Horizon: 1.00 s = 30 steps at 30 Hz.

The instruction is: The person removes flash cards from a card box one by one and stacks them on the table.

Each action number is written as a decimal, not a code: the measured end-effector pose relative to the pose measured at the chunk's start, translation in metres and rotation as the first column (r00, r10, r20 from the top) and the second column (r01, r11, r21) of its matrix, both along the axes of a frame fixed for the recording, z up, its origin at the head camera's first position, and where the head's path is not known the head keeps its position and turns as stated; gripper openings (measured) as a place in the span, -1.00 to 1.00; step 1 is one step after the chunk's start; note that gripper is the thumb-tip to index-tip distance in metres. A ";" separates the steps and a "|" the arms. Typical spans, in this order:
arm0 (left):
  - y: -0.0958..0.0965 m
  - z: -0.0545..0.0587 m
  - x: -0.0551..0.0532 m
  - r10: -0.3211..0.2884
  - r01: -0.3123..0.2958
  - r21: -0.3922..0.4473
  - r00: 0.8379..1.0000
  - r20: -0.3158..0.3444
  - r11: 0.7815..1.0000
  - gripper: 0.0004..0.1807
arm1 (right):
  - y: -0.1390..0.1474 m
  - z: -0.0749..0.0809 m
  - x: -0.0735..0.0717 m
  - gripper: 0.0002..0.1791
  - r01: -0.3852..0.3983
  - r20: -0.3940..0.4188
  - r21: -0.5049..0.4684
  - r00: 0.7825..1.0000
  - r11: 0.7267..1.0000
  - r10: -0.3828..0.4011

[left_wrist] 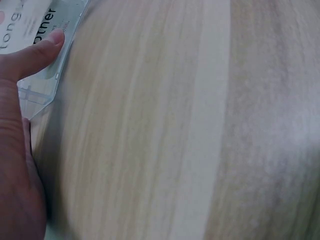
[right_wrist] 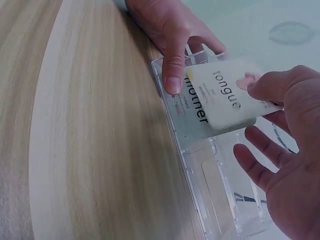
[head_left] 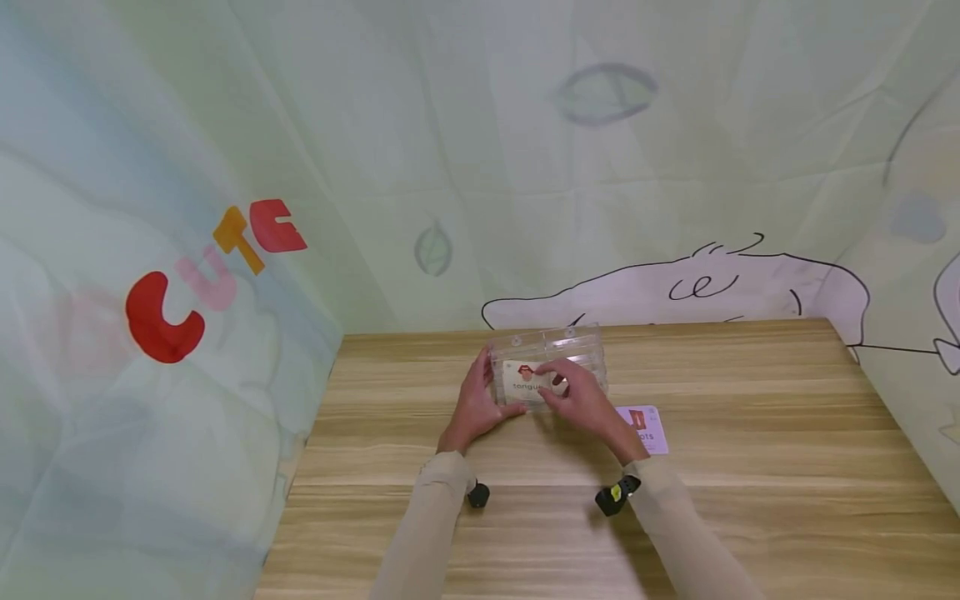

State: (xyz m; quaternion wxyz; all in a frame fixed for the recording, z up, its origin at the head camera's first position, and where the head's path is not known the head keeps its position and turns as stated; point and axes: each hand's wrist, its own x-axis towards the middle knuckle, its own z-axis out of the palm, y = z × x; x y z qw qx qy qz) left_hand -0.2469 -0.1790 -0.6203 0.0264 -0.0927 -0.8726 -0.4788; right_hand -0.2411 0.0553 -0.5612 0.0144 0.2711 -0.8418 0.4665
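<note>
A clear plastic box (head_left: 591, 340) with divided compartments lies near the table's back edge. My left hand (head_left: 478, 400) grips its left end, the thumb along the front rim and the fingers at the side. Between thumb and finger, my right hand (head_left: 585, 404) pinches a white card (right_wrist: 212, 82) printed "tongue" with a mouth picture. In the right wrist view this card is tilted over a green card (right_wrist: 192, 127) marked "mother", which lies in the box's left compartment. The compartment beside it shows bare clear plastic (right_wrist: 205, 172) in that view.
Another card (head_left: 652, 442), pale with a red picture and its word partly hidden, lies on the wooden table (head_left: 750, 500) by my right wrist. A printed fabric backdrop (head_left: 450, 167) hangs behind the table and to its left. Each wrist carries a small black device (head_left: 478, 495).
</note>
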 end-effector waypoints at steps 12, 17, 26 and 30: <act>0.002 0.000 0.000 -0.006 0.006 0.002 1.000 -0.002 1.000 0.48 | 0.010 0.007 -0.001 -0.60 0.022 -0.012 -0.099 1.000 0.995 -0.024; 0.002 -0.001 0.000 -0.001 0.001 -0.006 1.000 0.004 1.000 0.48 | 0.021 0.013 0.000 -0.56 0.049 -0.046 -0.107 0.997 0.993 -0.054; 0.002 0.004 0.002 0.017 -0.017 -0.016 0.999 0.038 1.000 0.47 | 0.047 0.025 0.003 -0.51 0.133 0.017 -0.041 0.991 0.990 -0.133; 0.002 0.004 0.003 0.014 -0.014 -0.020 0.999 0.035 1.000 0.46 | 0.062 0.024 0.004 -0.49 0.146 0.009 -0.030 0.989 0.989 -0.146</act>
